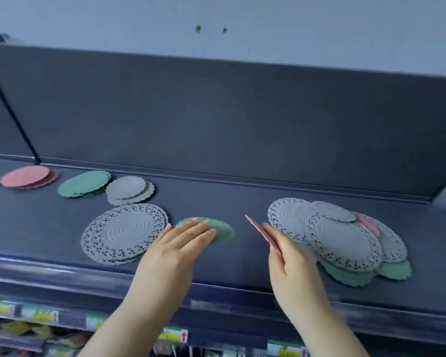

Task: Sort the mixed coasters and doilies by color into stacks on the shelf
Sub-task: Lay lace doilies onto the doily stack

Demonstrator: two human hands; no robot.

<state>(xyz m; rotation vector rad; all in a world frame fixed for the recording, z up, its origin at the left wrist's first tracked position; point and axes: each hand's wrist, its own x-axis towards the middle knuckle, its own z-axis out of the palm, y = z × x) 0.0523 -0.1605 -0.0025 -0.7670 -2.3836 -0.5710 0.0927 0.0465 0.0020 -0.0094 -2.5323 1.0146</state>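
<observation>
On the dark shelf lie sorted stacks: a pink stack at far left, a green stack, a small grey stack and a large grey lace doily stack in front. My left hand rests with straight fingers on a green coaster in the middle. My right hand holds a pink coaster on edge, tilted up. At the right sits a mixed pile of grey doilies, with pink and green pieces partly hidden beneath.
A dark back panel rises behind the shelf, with a pale wall above. The shelf's front lip runs along the near edge. Below it hang price tags and blurred goods on a lower shelf.
</observation>
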